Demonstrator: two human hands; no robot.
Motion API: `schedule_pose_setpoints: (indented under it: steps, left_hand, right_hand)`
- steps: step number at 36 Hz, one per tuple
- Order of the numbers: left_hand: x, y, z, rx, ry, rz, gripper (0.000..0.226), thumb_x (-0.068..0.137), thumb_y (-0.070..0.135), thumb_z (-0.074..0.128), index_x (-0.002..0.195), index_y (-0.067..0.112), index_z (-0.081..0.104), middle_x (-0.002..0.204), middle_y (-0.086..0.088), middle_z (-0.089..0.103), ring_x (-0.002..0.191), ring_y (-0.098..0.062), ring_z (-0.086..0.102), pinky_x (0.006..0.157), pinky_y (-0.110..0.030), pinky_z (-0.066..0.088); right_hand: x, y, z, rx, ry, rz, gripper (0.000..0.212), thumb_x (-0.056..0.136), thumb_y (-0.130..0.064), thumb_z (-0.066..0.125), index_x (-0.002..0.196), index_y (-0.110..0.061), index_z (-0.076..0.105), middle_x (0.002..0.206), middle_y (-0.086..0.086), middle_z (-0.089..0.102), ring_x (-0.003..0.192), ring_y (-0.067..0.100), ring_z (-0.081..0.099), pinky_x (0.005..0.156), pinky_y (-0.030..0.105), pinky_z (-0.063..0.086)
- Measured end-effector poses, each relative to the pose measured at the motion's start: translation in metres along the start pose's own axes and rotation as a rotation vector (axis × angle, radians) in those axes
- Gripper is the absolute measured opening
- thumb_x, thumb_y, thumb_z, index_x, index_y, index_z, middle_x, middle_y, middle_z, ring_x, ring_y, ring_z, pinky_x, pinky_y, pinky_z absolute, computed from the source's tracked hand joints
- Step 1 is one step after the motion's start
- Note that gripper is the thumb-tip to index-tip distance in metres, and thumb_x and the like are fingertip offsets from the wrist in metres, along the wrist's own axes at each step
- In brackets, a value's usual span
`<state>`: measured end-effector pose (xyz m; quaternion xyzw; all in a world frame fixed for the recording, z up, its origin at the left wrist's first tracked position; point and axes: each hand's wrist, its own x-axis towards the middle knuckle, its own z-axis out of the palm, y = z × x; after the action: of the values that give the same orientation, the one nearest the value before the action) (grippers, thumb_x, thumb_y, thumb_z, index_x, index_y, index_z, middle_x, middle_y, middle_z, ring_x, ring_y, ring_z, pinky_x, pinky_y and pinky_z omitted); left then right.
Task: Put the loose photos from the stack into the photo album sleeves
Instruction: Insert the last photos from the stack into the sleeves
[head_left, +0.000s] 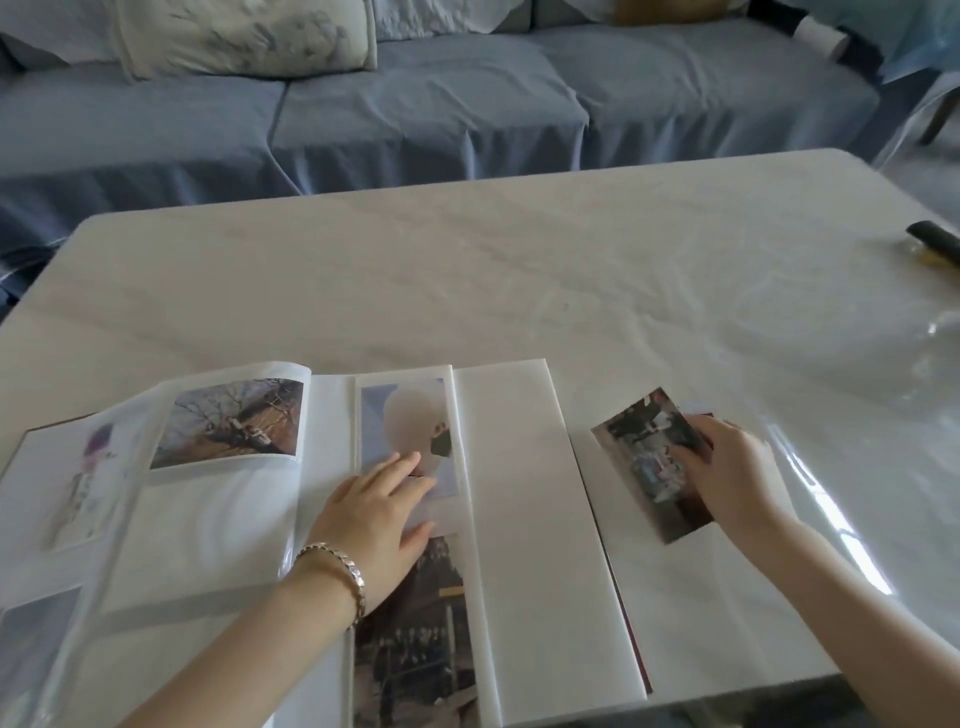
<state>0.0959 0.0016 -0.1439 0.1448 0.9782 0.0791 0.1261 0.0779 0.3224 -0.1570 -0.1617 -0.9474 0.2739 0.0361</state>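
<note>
Your left hand (376, 512) presses flat on the album (519, 493). Your right hand (730, 470), at three o'clock, pinches a photo (639, 447). An edge pinch could bend it.

Open white photo album (514, 519) lies flat on the pale tabletop (519, 270). Left hand (374, 525) rests flat on a sleeved page. Right hand (727, 473) grips a loose colour photo (644, 457) over the right page.

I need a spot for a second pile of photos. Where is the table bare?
The widest bare patch of table runs between the open album and the far edge, left of the dark object. The near side is crowded: the album under the left hand, loose photos in the right hand.
</note>
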Motion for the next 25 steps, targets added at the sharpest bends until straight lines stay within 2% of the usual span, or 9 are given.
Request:
schedule_pose_setpoints:
  steps: [4,7,9,11,14,16,19,21,25]
  left_hand:
    - [0.002,0.0,0.002,-0.035,0.015,-0.002,0.046,0.096,0.04,0.043,0.14,0.031,0.037,0.155,0.014,0.014,0.142,-0.004,0.009,0.112,-0.019,0.006]
    - [0.003,0.004,0.001,-0.234,0.093,-0.037,0.038,0.092,0.031,0.055,0.129,0.023,0.053,0.145,0.008,0.04,0.136,-0.007,0.031,0.109,-0.018,0.019]
    - [0.003,0.011,-0.005,-0.525,0.151,-0.098,0.036,0.089,0.034,0.059,0.122,0.023,0.058,0.127,0.012,0.055,0.119,-0.002,0.048,0.099,-0.012,0.032]
    - [0.001,0.021,-0.017,-0.843,0.134,-0.143,0.04,0.079,0.052,0.057,0.112,0.03,0.06,0.108,0.024,0.059,0.098,0.013,0.056,0.085,-0.005,0.04]
    - [-0.005,0.026,-0.03,-1.19,0.096,-0.142,0.048,0.067,0.065,0.061,0.103,0.033,0.061,0.091,0.011,0.071,0.085,0.0,0.067,0.075,-0.017,0.054]
    - [-0.011,0.023,-0.036,-1.239,0.071,-0.143,0.047,0.065,0.054,0.07,0.102,0.025,0.064,0.086,0.007,0.073,0.08,-0.01,0.07,0.065,-0.024,0.057]
    - [-0.025,0.011,-0.037,-1.184,0.183,-0.136,0.018,0.077,0.013,0.07,0.089,0.026,0.064,0.077,0.01,0.072,0.068,-0.012,0.069,0.052,-0.022,0.054]
    - [-0.037,-0.003,-0.035,-1.164,0.266,-0.173,0.031,0.082,-0.003,0.063,0.085,0.028,0.063,0.072,0.011,0.071,0.06,-0.012,0.067,0.047,-0.023,0.053]
    - [-0.065,-0.035,-0.036,-1.201,0.447,-0.284,0.033,0.088,-0.01,0.051,0.087,0.022,0.061,0.074,0.008,0.069,0.059,-0.015,0.067,0.043,-0.029,0.054]
  right_hand:
    - [-0.008,-0.007,-0.005,0.362,0.074,0.023,0.024,0.087,-0.006,0.061,0.104,-0.019,0.071,0.088,0.003,0.069,0.076,0.026,0.065,0.065,0.045,0.056]
    - [-0.01,-0.022,-0.014,0.455,0.023,-0.026,0.028,0.089,-0.014,0.06,0.089,-0.039,0.072,0.079,-0.008,0.069,0.07,0.025,0.067,0.054,0.046,0.057]
    - [-0.013,-0.036,-0.018,0.498,-0.059,-0.084,0.031,0.089,-0.02,0.06,0.081,-0.049,0.069,0.071,-0.018,0.067,0.059,0.014,0.066,0.042,0.037,0.054]
    - [-0.02,-0.055,-0.019,0.45,-0.117,-0.225,0.035,0.09,-0.018,0.059,0.08,-0.05,0.068,0.067,-0.031,0.063,0.055,-0.001,0.062,0.039,0.015,0.047]
    - [-0.033,-0.084,-0.014,0.378,-0.206,-0.375,0.023,0.09,-0.013,0.058,0.094,-0.03,0.073,0.067,-0.041,0.059,0.066,-0.013,0.06,0.051,0.002,0.041]
    - [-0.041,-0.101,-0.005,0.365,-0.272,-0.45,0.021,0.091,-0.012,0.057,0.095,-0.025,0.073,0.07,-0.042,0.059,0.072,-0.012,0.06,0.058,0.001,0.041]
    - [-0.054,-0.129,0.011,0.371,-0.385,-0.492,0.023,0.095,-0.018,0.05,0.099,-0.027,0.07,0.075,-0.028,0.064,0.077,-0.01,0.059,0.06,0.002,0.041]
    - [-0.061,-0.145,0.021,0.374,-0.446,-0.498,0.024,0.097,-0.024,0.044,0.105,-0.03,0.066,0.083,-0.024,0.061,0.08,-0.011,0.058,0.062,0.002,0.043]
    - [-0.065,-0.176,0.042,0.315,-0.51,-0.539,0.029,0.1,-0.029,0.036,0.117,-0.027,0.059,0.094,-0.013,0.058,0.08,0.001,0.057,0.063,0.004,0.043]
